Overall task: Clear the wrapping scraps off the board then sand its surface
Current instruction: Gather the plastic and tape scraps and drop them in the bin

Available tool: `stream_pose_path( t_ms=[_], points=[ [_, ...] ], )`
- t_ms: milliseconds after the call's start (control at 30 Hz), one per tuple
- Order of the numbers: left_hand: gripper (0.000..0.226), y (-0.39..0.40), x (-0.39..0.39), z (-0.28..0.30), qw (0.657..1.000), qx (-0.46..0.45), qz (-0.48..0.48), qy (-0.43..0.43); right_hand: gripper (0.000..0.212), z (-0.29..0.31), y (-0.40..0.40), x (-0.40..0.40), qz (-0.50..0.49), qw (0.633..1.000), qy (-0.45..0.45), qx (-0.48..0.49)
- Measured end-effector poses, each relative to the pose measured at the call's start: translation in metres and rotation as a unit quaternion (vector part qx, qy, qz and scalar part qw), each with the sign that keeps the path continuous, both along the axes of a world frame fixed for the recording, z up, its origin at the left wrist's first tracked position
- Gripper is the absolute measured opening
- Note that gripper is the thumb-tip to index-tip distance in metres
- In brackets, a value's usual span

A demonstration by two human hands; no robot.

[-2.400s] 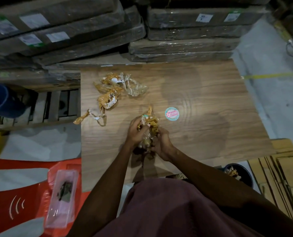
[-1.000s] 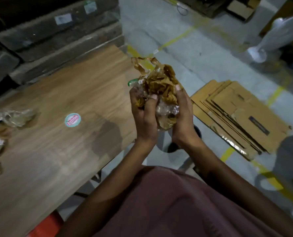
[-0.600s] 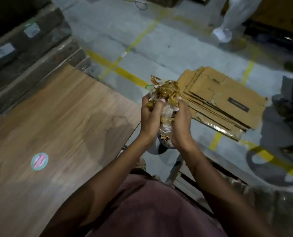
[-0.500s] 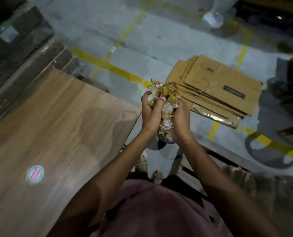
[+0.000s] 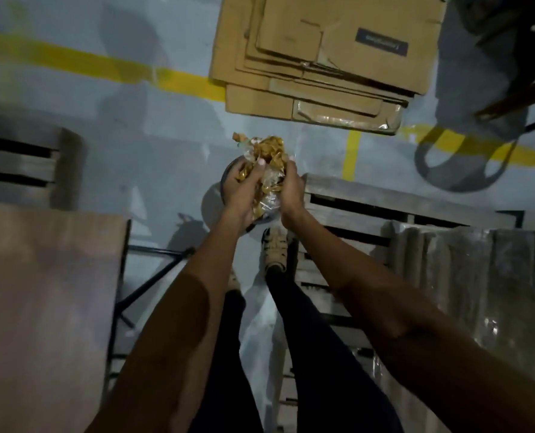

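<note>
We hold the scraps [image 5: 267, 157] over a bin [image 5: 225, 182] | left hand [image 5: 242, 190], right hand [image 5: 289, 189] | fingers clamped on wad

Brightness: the scene is looking dim overall, colours muted and grainy.
Shadows: soft dark patches are falling on the grey floor [image 5: 172, 145], one beside the cardboard stack [image 5: 328, 57].
Glare: plastic wrap [image 5: 478, 292] at right is catching faint sheen.
Blur: the board [image 5: 41, 307] at lower left is smearing, grain lost.
Edges: straight lines are bowing outward, wide-angle.
</note>
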State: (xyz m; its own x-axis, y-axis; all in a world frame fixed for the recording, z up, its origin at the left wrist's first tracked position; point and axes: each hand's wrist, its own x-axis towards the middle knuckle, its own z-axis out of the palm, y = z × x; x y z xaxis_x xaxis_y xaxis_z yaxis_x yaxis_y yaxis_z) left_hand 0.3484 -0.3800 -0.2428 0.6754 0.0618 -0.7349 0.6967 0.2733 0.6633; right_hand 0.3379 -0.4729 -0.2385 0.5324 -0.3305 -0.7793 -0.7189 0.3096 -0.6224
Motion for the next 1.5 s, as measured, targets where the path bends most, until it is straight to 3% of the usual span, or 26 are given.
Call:
stream_pose_path(
  t_ms=[67,200,300,367,500,567,667,800,933,1133,1367,1500],
  points=[
    [0.042,-0.009,0.016,-0.068,1.0,0.015,-0.02,0.016,0.046,-0.065,-0.016,0.018,0.019,1.0,0.023,-0.004],
    [0.085,-0.011,0.02,-0.203,0.989,0.104,-0.062,0.087,0.061,-0.186,-0.03,0.03,0.051,0.996,0.075,-0.008],
    [0.104,-0.004,0.012,-0.252,0.983,0.115,-0.069,0.127,0.081,-0.285,-0.035,0.024,0.079,0.993,0.087,-0.005],
    [0.097,0.002,0.011,-0.262,0.985,0.095,-0.043,0.135,0.092,-0.324,-0.034,0.023,0.065,0.994,0.085,0.012],
    [0.082,0.013,0.012,-0.284,0.983,0.102,-0.01,0.151,0.073,-0.319,-0.023,0.031,0.007,0.997,0.073,0.031],
    [0.086,0.018,0.013,-0.3,0.983,0.119,-0.012,0.141,0.056,-0.324,-0.021,0.034,0.006,0.997,0.068,0.024],
    [0.097,0.022,0.011,-0.311,0.981,0.147,-0.036,0.125,0.053,-0.322,-0.02,0.036,0.0,0.998,0.061,-0.004],
    [0.069,0.015,0.007,-0.266,0.973,0.171,-0.113,0.106,0.035,-0.291,-0.015,0.028,0.05,0.994,0.065,-0.068],
    [0.059,0.017,0.003,-0.221,0.971,0.188,-0.113,0.095,0.027,-0.242,-0.006,0.02,0.042,0.992,0.054,-0.103],
    [0.031,0.026,-0.008,-0.099,0.974,0.193,-0.117,0.025,0.017,-0.109,0.007,0.012,0.001,0.999,-0.002,-0.055],
    [0.022,0.064,-0.056,0.088,0.979,0.191,-0.015,-0.064,0.012,0.084,0.043,-0.023,0.033,0.996,-0.083,-0.024],
    [0.012,0.096,-0.101,0.155,0.973,0.197,0.072,-0.096,0.014,0.161,0.067,-0.051,0.08,0.991,-0.108,0.014]
  ],
)
